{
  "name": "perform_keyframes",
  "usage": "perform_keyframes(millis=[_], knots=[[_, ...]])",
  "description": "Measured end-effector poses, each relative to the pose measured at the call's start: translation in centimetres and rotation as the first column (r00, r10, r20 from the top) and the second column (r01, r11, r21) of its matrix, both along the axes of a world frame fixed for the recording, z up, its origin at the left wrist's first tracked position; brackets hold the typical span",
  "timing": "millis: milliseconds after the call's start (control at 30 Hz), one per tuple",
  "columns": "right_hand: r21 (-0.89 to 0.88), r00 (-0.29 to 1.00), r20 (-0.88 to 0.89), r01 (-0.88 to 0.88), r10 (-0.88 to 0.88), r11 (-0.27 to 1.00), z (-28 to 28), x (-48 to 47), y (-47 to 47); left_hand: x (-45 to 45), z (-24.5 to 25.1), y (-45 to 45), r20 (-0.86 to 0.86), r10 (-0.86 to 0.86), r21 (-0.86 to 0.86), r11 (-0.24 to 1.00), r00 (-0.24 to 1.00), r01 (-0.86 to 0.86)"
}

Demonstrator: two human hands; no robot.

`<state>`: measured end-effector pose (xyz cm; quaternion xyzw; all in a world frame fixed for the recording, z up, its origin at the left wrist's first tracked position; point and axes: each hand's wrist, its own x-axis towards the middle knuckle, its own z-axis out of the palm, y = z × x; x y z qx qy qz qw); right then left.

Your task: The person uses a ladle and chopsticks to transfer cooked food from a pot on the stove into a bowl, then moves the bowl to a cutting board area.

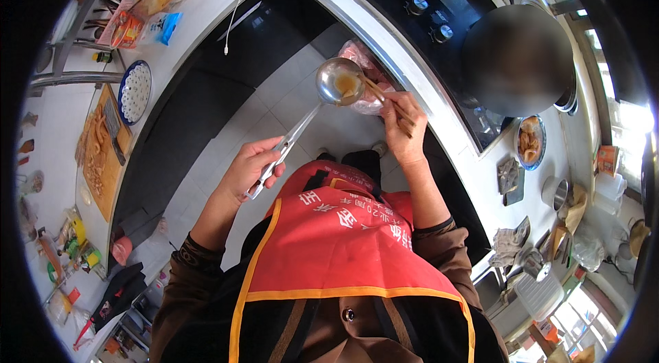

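My left hand (260, 164) grips the handle of a metal ladle (325, 86), held out above the floor. A little light brown liquid with a pale piece lies in its bowl. In my right hand (405, 126) is a pair of wooden chopsticks (394, 108), their tips at the ladle's right rim, by the piece. Behind the ladle and lower down is a pink plastic bag (363, 54), partly hidden by the bowl and my right hand.
To the right, a black glass gas stove (391, 0) carries a pot, mostly blurred out. A dish of brown food (530, 144) stands beside it. On the left counter, a cleaver (112, 128) lies on a wooden cutting board (105, 198) with cut food, near a blue-rimmed plate (135, 92).
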<state>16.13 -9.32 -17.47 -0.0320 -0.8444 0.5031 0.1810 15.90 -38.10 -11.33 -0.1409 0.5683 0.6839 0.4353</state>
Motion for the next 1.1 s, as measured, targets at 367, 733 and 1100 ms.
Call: perform_keyframes(millis=[367, 733, 1100], knots=[[-0.057, 0.99, 0.097, 0.112, -0.106, 0.992, -0.5, 1.1, 2.0, -2.2, 1.3, 1.2, -0.018, -0.031, 0.004, 1.0, 0.999, 0.031], [-0.625, 0.923, -0.076, 0.251, -0.378, 0.739, 11.0, 4.2, 7.8, -6.4, 11.1, 4.9, -0.205, -0.189, 0.033, 0.979, 0.96, 0.2], [-0.478, 0.666, -0.389, 0.444, -0.636, 0.758, 19.2, 7.5, 22.4, -13.0, 16.8, 26.4, -0.636, -0.471, -0.115, 0.841, 0.612, 0.528]])
